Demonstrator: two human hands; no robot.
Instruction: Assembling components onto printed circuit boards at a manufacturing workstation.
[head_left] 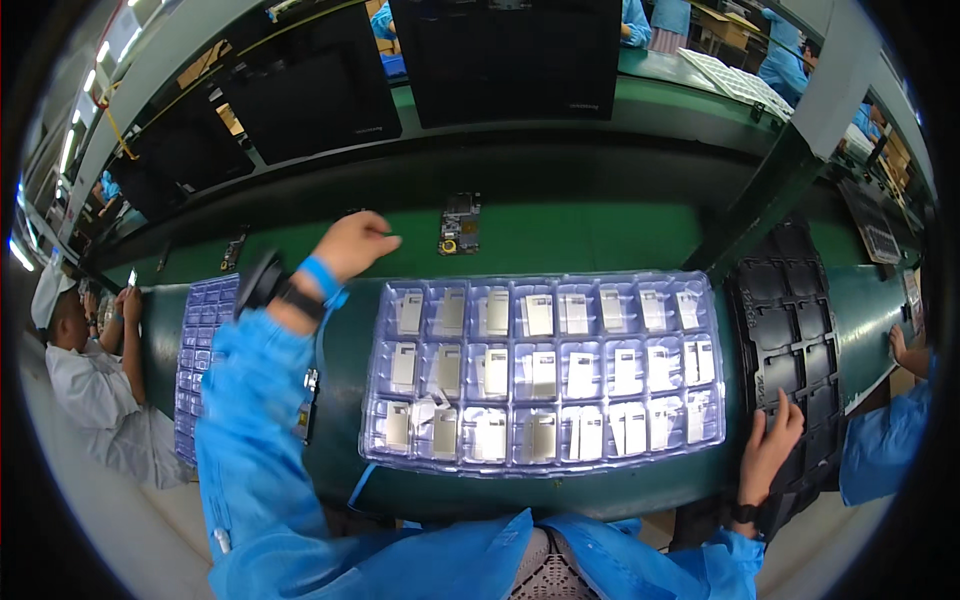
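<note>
A green matte workbench (560, 240) fills a factory line. The left hand (352, 245) reaches out, fingers loosely curled, empty; the right hand (770, 440) lies flat on ribbed black moulded trays (800, 330) beside a glossy clear plastic blister tray (545, 370).

Small blue tray (205, 350) at left, dark screens (505, 60) above

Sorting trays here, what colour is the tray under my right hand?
Black tray, under the right hand; head view shows it.
</note>
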